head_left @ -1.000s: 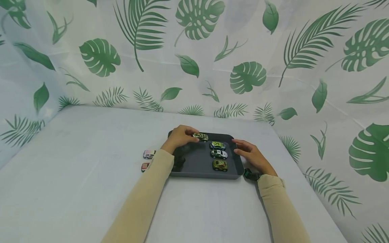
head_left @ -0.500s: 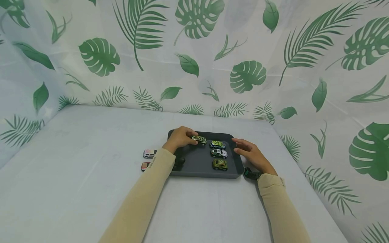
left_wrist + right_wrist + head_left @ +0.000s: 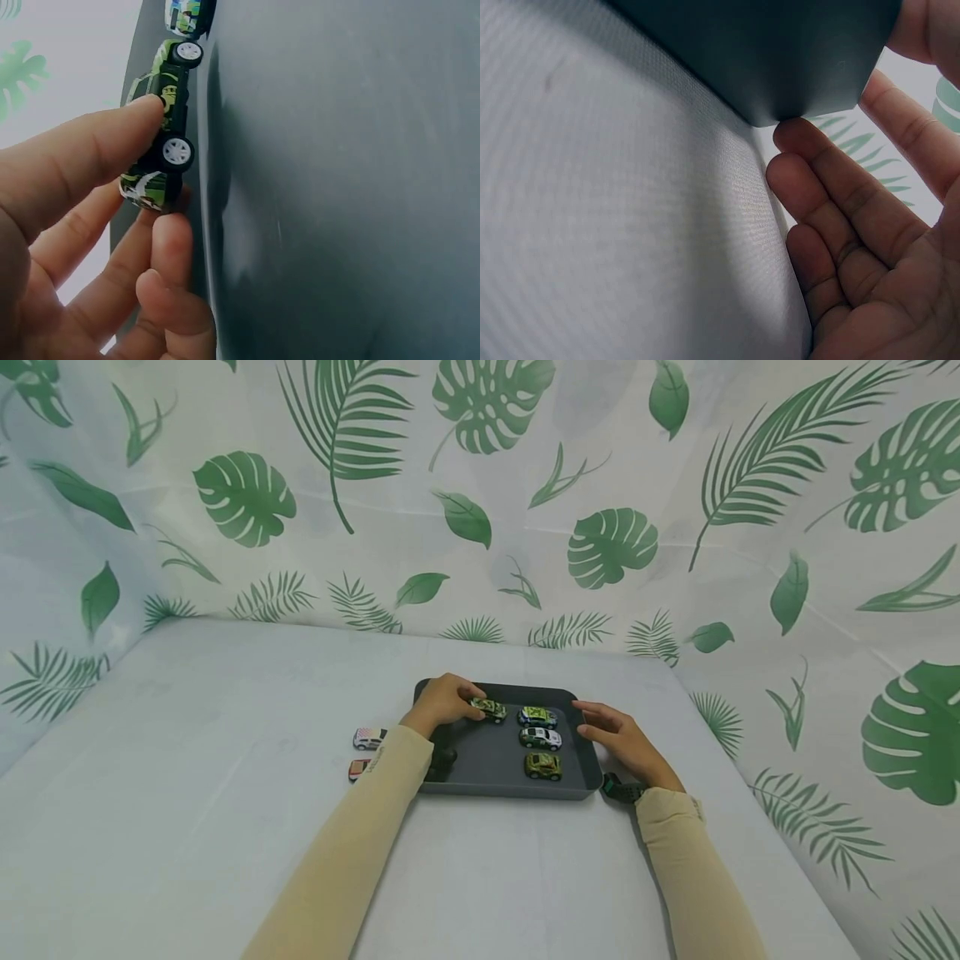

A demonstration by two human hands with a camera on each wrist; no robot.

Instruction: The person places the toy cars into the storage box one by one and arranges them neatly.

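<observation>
Reached in over the pale table (image 3: 187,827) from the near side in beige sleeves (image 3: 337,852), with a dark wristband (image 3: 622,790) just beside the near right corner of the grey tray (image 3: 480,772). Saw nearest inside it an olive-green car (image 3: 543,767), and, out on the table to the left, a red car (image 3: 358,769) partly covered by the left sleeve. Saw a little farther back a white-and-dark car (image 3: 540,738) in the tray and a whitish car (image 3: 368,738) outside.

Rested the right hand (image 3: 615,735) against the tray's right side, fingers loosely extended and a little bent, touching the wall without gripping anything.

Saw beyond that a yellow-green car (image 3: 537,717) in the tray. Pinched the camouflage car (image 3: 492,709) in the left hand (image 3: 442,700), thumb on the near flank and other fingers bent behind and below. Held it in the tray's far part, near the yellow-green car, long axis roughly left to right, slightly slanted, right end nearer, wheels facing the tray floor. Could not tell nose from tail, nor contact with the floor.

Saw farthest off a white leaf-printed cloth (image 3: 525,552).
</observation>
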